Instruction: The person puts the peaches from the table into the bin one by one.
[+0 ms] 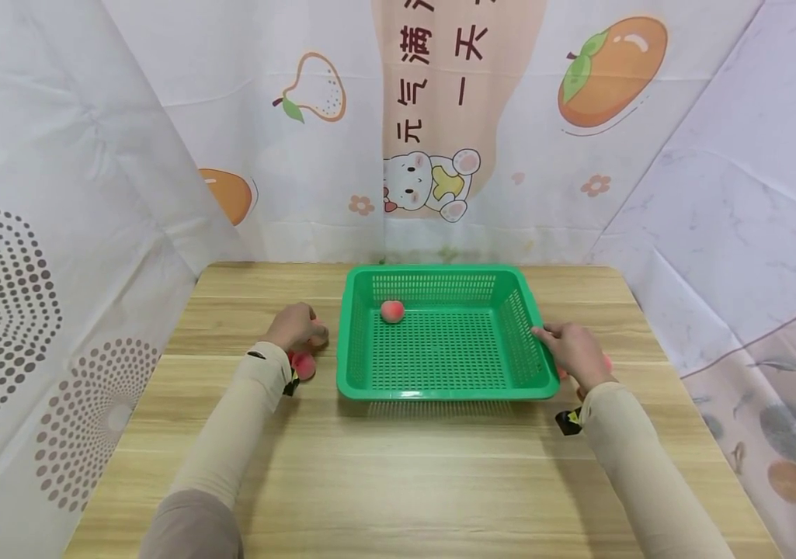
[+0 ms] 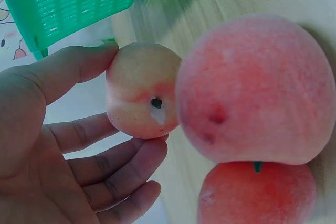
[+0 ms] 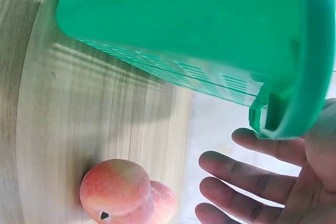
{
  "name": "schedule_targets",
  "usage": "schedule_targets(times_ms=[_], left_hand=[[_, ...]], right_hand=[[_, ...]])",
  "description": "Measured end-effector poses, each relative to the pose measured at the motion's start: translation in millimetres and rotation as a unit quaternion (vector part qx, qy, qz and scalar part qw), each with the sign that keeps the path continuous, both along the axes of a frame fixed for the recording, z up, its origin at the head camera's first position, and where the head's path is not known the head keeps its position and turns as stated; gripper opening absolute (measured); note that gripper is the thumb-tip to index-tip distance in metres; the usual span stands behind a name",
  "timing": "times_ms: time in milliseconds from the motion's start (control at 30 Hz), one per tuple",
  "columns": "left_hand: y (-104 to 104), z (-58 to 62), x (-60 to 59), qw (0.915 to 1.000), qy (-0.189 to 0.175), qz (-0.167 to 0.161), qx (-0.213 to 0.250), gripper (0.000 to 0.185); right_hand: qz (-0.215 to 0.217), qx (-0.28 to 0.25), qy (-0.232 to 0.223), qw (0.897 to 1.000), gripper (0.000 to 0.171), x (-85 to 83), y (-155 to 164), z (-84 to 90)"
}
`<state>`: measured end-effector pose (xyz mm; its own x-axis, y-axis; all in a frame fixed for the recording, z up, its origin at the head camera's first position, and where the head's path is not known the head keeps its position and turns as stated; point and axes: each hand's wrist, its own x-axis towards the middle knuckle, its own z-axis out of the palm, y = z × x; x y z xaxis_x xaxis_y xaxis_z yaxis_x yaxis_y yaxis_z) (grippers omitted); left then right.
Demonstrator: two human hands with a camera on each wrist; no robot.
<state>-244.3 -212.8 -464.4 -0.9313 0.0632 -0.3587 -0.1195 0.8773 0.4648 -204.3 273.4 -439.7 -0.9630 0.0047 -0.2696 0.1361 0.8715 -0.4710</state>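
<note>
While the left hand (image 1: 294,326) rests on the bench (image 1: 398,466) just left of the green basket (image 1: 439,384), its grip is on a pale peach (image 2: 143,90), pinched between thumb and curled fingers (image 2: 126,166) as the left wrist view shows plainly. Two redder peaches (image 2: 252,90) lie right beside that one, the nearer pair touching or nearly so, and one of them shows by the sleeve in the head view (image 1: 303,365). The right hand (image 1: 575,351) sits at the basket's right rim, thumb against the edge; from the right wrist view its fingers (image 3: 247,169) are spread and loosely bent below the rim, gripping nothing that I can make out. Two more peaches (image 3: 118,190) lie on the bench near that hand, touching each other. One peach (image 1: 392,310) already sits inside the basket, toward its far left corner. As I judge it, the risk is on the left: the pinch is light and on a round, fuzzy fruit, so it could slip out on the way over the basket wall, or the lifting hand could knock the neighbours and send them rolling toward the bench's near edge. The right hand pressing on the rim could also tip or shove the light basket and roll the fruit inside.
</note>
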Motion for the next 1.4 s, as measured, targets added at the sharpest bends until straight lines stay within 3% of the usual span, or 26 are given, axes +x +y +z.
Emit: schedule_targets(times_ms=[200,500,1000,1400], left_hand=[[2,5.5,-1.2,0.9997,0.019,-0.012,-0.013,0.044],[2,11.9,-4.8,0.9992,0.035,0.017,-0.005,0.049],[5,21.0,-5.3,0.9964,0.076,0.032,0.016,0.051],[5,18.9,-11.0,0.9934,0.11,0.031,0.006,0.052]], right_hand=[[-0.003,-0.006,-0.006,1.0,0.068,-0.7,1,-0.2],[-0.001,-0.003,-0.007,1.0,0.068,-1.5,0,-0.2],[-0.006,-0.01,-0.012,1.0,0.068,0.7,-1,2.6],[0.006,-0.006,0.0,1.0,0.065,2.9,-4,3.1]])
